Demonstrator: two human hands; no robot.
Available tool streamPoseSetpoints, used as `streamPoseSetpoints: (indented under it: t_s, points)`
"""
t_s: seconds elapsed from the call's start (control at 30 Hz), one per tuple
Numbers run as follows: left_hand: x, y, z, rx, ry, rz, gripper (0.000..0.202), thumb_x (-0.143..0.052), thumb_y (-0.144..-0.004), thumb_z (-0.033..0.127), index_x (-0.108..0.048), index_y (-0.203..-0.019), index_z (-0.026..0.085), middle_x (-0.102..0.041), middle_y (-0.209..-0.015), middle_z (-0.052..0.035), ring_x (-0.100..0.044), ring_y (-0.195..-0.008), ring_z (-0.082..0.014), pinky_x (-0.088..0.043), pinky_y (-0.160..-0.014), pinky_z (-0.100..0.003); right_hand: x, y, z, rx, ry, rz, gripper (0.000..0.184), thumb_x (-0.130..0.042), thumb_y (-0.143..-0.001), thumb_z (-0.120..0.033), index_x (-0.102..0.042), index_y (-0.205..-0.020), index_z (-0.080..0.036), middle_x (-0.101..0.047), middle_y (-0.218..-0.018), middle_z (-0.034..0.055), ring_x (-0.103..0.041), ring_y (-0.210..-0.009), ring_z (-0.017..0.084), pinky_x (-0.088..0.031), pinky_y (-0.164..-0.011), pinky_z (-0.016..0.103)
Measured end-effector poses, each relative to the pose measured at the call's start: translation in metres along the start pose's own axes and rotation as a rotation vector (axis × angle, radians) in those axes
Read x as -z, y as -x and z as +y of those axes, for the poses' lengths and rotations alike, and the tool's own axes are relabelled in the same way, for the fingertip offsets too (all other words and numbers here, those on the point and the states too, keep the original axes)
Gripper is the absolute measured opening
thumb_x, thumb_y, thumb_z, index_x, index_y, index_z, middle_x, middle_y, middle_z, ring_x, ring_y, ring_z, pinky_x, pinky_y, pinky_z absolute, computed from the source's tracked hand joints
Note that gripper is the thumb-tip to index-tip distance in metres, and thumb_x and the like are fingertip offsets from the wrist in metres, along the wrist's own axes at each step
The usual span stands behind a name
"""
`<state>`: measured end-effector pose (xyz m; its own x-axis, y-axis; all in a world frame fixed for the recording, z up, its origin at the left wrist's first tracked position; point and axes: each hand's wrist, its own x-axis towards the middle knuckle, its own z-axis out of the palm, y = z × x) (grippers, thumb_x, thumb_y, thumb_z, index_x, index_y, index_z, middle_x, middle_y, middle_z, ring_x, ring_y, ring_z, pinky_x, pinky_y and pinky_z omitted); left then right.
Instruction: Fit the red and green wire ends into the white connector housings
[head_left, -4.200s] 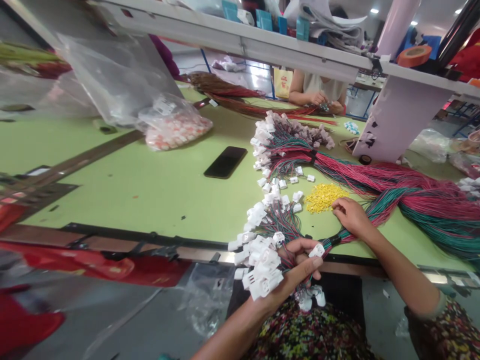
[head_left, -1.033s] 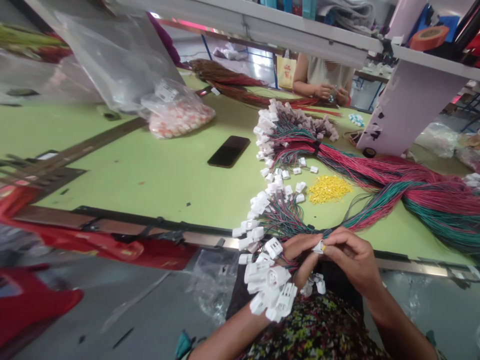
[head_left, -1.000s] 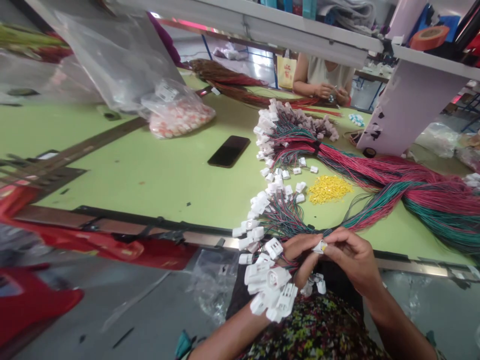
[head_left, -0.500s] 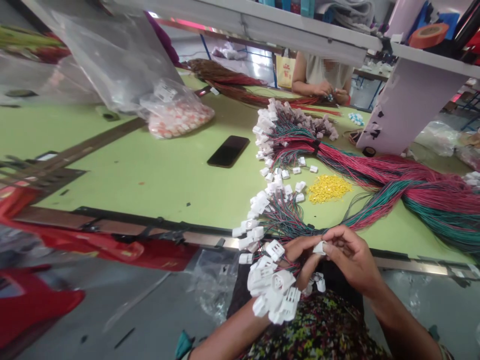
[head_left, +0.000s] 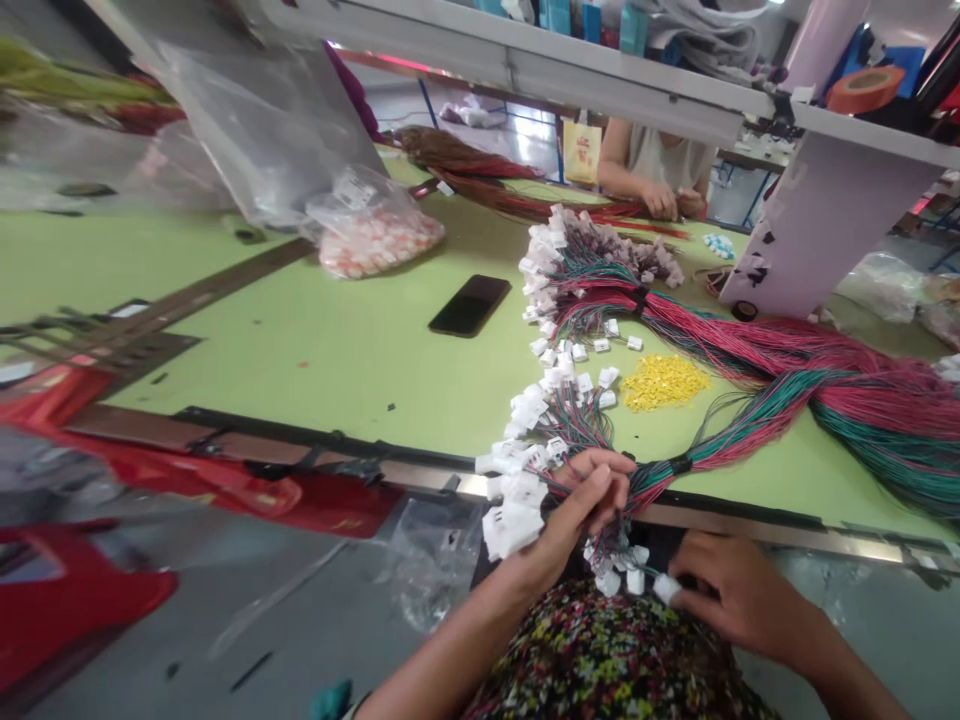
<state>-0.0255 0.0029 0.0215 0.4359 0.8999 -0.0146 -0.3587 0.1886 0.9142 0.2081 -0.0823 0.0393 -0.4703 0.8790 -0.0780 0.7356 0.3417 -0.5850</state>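
Observation:
My left hand is closed round a bunch of thin red, green and black wires at the table's front edge. White plastic connectors on the wire ends fan out to its left, and several more hang below it over my lap. Lower and to the right, my right hand has one white connector at its thumb tip, the fingers curled; its wire runs back toward the bunch. A pile of small yellow pieces lies beyond the hands.
A thick bundle of red and green wires with white connectors crosses the green table. A phone and a bag of pinkish pieces lie to the left. A shelf post stands at right; another person sits opposite.
My hands were together at a small white connector; now they are apart. My right hand has moved down to a hanging connector. My left hand has turned over the wires.

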Motion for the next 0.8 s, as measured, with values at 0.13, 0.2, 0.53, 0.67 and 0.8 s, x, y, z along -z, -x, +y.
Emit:
streamPoseSetpoints:
  t_s: [0.13,0.2,0.53,0.67,0.8]
  points:
    - [-0.013,0.001,-0.006,-0.279,-0.490,0.079,0.038,-0.047,-0.104,0.047,-0.076,-0.115,0.025,-0.069,-0.115,-0.0085,-0.065,-0.089,-0.0197,-0.055,-0.089,-0.038,-0.005,-0.026,-0.009,0.057,-0.135,0.317,0.027,-0.068,-0.094,-0.028,-0.059,-0.119,-0.027,-0.068,-0.115,0.0076,-0.064,-0.103,0.025,-0.052,-0.086,0.038]
    - [-0.016,0.002,0.001,-0.382,-0.721,0.078,0.036,-0.050,-0.103,0.041,-0.070,-0.131,0.031,-0.056,-0.146,-0.0076,-0.053,-0.132,-0.0301,-0.037,-0.117,-0.049,-0.009,-0.047,-0.016,0.151,-0.138,0.377,0.037,-0.068,-0.093,-0.026,-0.056,-0.128,-0.028,-0.065,-0.126,0.0098,-0.058,-0.116,0.029,-0.049,-0.098,0.046]
    - [0.023,0.006,0.007,-0.133,-0.701,-0.095,0.045,-0.063,-0.093,0.046,-0.071,-0.129,0.021,-0.074,-0.128,-0.0152,-0.062,-0.126,-0.0345,-0.045,-0.114,-0.053,-0.041,-0.094,-0.029,0.280,-0.160,0.594,0.018,-0.047,-0.099,-0.016,-0.053,-0.083,-0.023,-0.059,-0.075,0.0023,-0.056,-0.073,0.021,-0.046,-0.066,0.032]
    - [0.013,0.016,0.006,-0.025,-0.395,0.007,0.029,-0.069,-0.088,0.046,-0.080,-0.098,0.021,-0.080,-0.087,-0.0103,-0.074,-0.099,-0.0330,-0.056,-0.100,-0.049,-0.042,-0.092,-0.034,0.294,-0.021,0.585,0.019,-0.044,-0.102,-0.018,-0.055,-0.087,-0.021,-0.063,-0.078,0.0057,-0.057,-0.074,0.022,-0.045,-0.066,0.033]
    - [-0.004,0.011,0.006,0.048,0.059,0.171,0.036,-0.083,-0.076,0.046,-0.081,-0.098,0.019,-0.081,-0.092,-0.0108,-0.074,-0.098,-0.0288,-0.052,-0.106,-0.045,-0.047,-0.095,-0.034,0.370,0.171,0.608,0.024,-0.038,-0.104,-0.017,-0.061,-0.097,-0.018,-0.069,-0.082,0.0083,-0.058,-0.077,0.025,-0.046,-0.069,0.036]
